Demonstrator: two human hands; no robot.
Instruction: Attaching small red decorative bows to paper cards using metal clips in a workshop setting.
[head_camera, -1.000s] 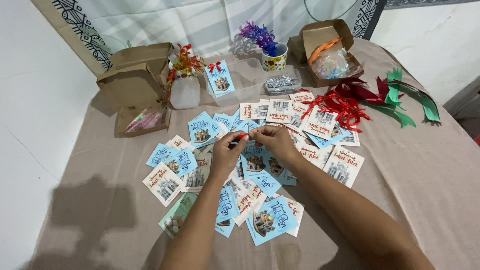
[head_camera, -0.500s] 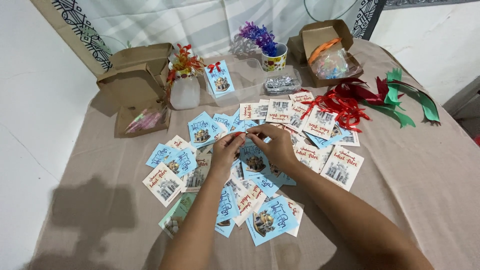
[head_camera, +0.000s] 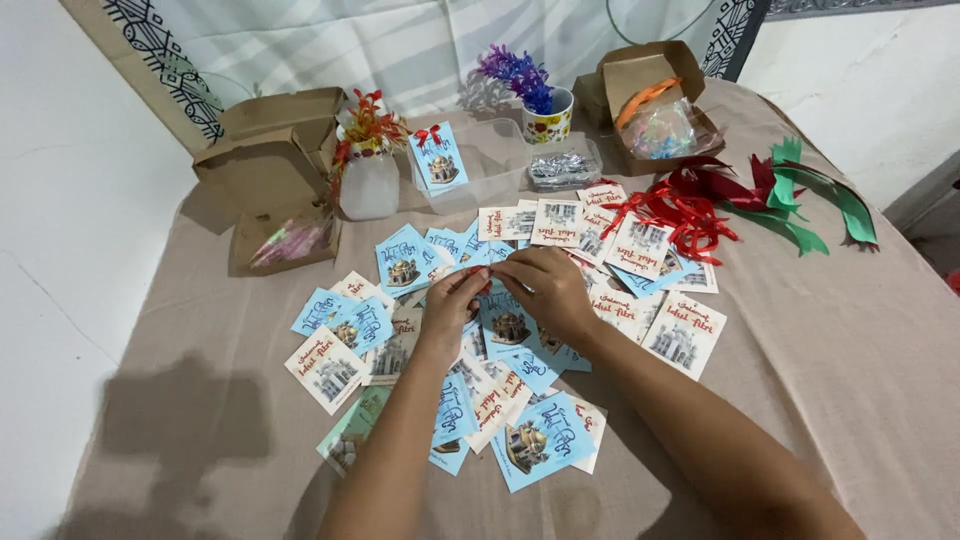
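Beige cloth (head_camera: 860, 360) covers the whole tabletop, white wall to the side, patterned curtain at the back. Taking the blue card under my hands (head_camera: 507, 325) as the landmark for everything else.

My left hand (head_camera: 452, 303) & right hand (head_camera: 545, 292) meet right over that card's top edge, fingertips pinched together on a small bit of red ribbon (head_camera: 483, 283). Both sets of fingers are closed down tight on it, thumbs vs. forefingers, nothing else in either hand. Can't tell if the knot or bow is formed yet; the piece is mostly hidden by my fingers.

Progress, judging from how things lie: one blue card w/ a red bow (head_camera: 436, 158) stands propped well behind the landmark card, against a clear plastic tub (head_camera: 500, 160), so that one looks finished. The rest look undone: loose cards (head_camera: 340, 340) spread left, right & in front of the landmark card, blue & white ones mixed, none w/ ribbon on that I can see. So approx. one done, one in hand, a big pile left.

Supplies: heap of red ribbon strips (head_camera: 685, 210) to the right & behind the card, green ribbon strips (head_camera: 810, 200) farther right. Brown cardboard boxes, one back left (head_camera: 265, 170), one back right (head_camera: 650, 100) w/ orange ribbon inside. White vase w/ red sprigs (head_camera: 368, 170) back left, mug w/ purple sprigs (head_camera: 545, 110) straight behind.
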